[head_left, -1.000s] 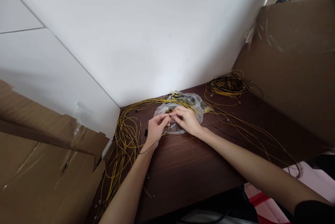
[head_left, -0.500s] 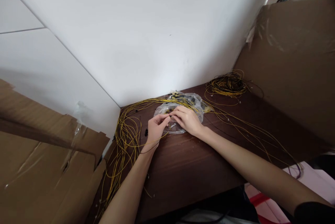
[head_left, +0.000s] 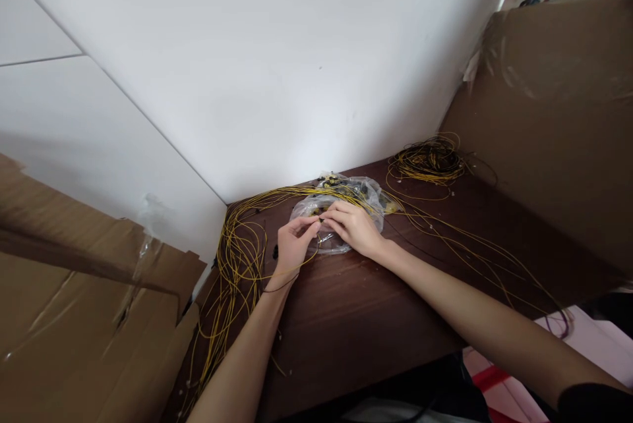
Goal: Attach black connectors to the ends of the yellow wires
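Note:
My left hand point(head_left: 295, 238) and my right hand point(head_left: 352, 225) meet fingertip to fingertip over a clear plastic bag point(head_left: 302, 207). Between them they pinch a small black piece point(head_left: 321, 220), too small to make out fully. A thin yellow wire point(head_left: 307, 261) runs from the left fingers back across the wrist, beside a dark one. Inside the bag lie small black and yellow parts point(head_left: 332, 179). To the left of my left hand spreads a loose bundle of yellow wires point(head_left: 237, 248), whose strands pass behind both hands across the bag.
A coil of yellow and black wire point(head_left: 429, 161) sits at the back right of the brown tabletop point(head_left: 356, 317). Loose wires trail to the right edge. Cardboard boxes stand at left point(head_left: 74, 317) and right point(head_left: 548, 133), with a white wall point(head_left: 277, 80) behind.
The fingertips have parted very slightly, so more of the small black piece shows between them. Otherwise both hands and the wires stay nearly where they were.

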Available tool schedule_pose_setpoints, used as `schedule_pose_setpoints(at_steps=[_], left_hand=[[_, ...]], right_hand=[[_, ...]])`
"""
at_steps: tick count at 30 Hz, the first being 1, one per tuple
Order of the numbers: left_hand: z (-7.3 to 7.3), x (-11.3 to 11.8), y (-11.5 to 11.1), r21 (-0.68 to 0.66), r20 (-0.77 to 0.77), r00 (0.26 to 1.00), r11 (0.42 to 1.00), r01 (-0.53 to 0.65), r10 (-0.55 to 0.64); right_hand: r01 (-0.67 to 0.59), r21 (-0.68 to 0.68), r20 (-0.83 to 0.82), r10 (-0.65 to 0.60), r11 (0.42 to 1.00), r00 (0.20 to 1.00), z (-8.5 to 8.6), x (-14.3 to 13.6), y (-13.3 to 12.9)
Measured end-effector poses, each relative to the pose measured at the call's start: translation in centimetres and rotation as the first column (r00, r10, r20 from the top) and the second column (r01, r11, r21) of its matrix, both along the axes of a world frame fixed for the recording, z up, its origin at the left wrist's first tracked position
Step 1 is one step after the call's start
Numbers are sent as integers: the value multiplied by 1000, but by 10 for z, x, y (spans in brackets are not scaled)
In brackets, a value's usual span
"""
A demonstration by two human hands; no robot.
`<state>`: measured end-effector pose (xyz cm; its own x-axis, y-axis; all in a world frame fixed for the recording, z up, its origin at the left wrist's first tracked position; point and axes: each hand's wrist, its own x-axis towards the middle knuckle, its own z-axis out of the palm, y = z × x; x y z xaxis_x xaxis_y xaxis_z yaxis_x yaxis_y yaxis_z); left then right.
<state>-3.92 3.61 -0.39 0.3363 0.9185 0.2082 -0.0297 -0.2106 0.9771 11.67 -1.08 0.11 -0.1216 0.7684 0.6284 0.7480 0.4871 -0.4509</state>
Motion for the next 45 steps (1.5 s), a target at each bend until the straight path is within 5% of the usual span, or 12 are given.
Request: schedule_pose_setpoints(at_steps=[15,45], left_hand=[[6,-3,-6,339,-49,999,941,9,8],[8,-2,-7,217,-86,996,975,39,-21]], right_hand=[[-23,-29,-25,22,999,999,10,-3,-6],[-23,-126,-425,-33,992,905,8,-10,-4]])
